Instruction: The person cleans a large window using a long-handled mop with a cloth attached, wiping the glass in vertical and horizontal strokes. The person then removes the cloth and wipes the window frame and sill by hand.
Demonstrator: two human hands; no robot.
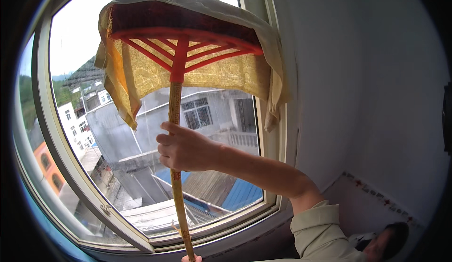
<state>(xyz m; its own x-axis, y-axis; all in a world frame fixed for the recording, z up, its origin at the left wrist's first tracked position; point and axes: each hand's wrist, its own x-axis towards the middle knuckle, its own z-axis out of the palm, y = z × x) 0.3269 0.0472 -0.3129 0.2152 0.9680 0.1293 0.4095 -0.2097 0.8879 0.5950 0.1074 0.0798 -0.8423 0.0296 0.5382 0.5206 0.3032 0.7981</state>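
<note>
My right hand [187, 149] is closed around the upper part of a yellow-brown broom handle [175, 103], which bears writing. My left hand [191, 258] grips the handle's lower end, mostly cut off by the bottom of the view. The broom is upside down, its red plastic broom head [180, 55] raised high before the window. A yellowish towel [226, 73] is draped over the dark red bristles [169, 18] and hangs down on both sides and behind the head. Whether the towel touches the window pane [148, 149], I cannot tell.
A pale window frame [53, 127] with a latch [105, 209] surrounds the glass; buildings stand outside. The white wall [328, 67] on the right has a patterned tile border [379, 198]. Another person [392, 239] is at the lower right.
</note>
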